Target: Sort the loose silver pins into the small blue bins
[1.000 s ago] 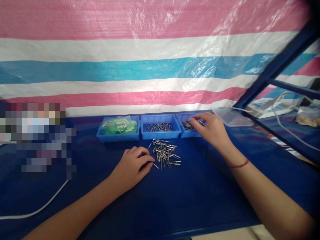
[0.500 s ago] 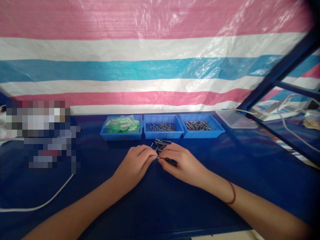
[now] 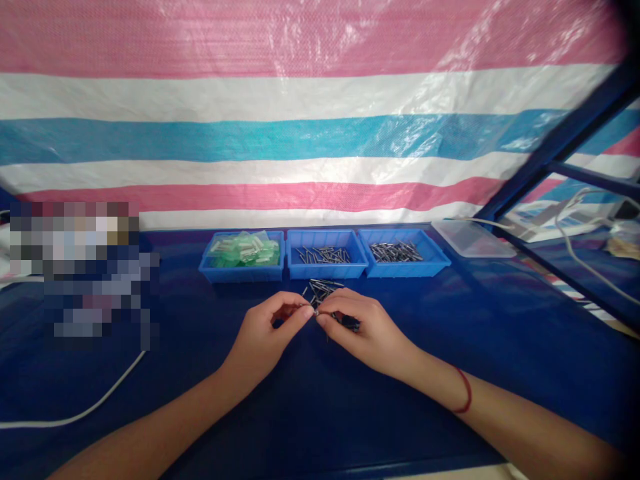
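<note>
Right hand has come back from the right-most bin to the middle of the table and now meets the left hand; since the last half second both hands sit a bit higher off the cloth, left fingers more arched

Left hand: thumb and forefinger pinched together on a small metal pin, other fingers curled loosely under. Right hand: thumb and forefinger pinched on the same pin from the other side, remaining fingers folded; dark pieces show under them, held or just lying behind, cannot tell. Pin is at the meeting fingertips, above the table, just in front of the loose pile of pins, which the hands partly hide

Red string bracelet on the right wrist

Behind the pile, three blue bins in a row, touching: left bin with green-bagged parts, middle bin with silver pins, right bin with darker pins. Clear plastic lid just right of the row. White cable runs over the table's left side, well apart from the hands. Striped pink, white and blue tarp hangs behind
</note>
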{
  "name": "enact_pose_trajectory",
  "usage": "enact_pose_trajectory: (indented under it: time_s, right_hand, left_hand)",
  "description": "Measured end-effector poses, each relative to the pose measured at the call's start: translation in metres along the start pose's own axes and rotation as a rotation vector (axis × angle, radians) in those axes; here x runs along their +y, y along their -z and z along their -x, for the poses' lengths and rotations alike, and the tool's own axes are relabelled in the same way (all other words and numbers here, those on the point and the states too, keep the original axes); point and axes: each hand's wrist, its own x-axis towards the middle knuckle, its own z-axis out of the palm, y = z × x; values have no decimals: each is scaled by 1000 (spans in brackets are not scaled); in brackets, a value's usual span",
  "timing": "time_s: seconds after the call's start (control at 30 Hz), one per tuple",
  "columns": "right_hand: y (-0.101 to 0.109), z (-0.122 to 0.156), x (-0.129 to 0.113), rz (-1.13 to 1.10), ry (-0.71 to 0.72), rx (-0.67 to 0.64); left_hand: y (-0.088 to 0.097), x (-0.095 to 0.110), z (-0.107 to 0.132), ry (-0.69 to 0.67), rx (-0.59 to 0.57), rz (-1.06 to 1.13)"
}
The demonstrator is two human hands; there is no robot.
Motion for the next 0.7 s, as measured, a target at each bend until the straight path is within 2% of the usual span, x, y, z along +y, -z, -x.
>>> enact_pose_trajectory:
  time_s: [0.7]
  right_hand:
    - [2,1,2,-40,-5,147]
  left_hand:
    - [2,-4,1,-29,-66,-94]
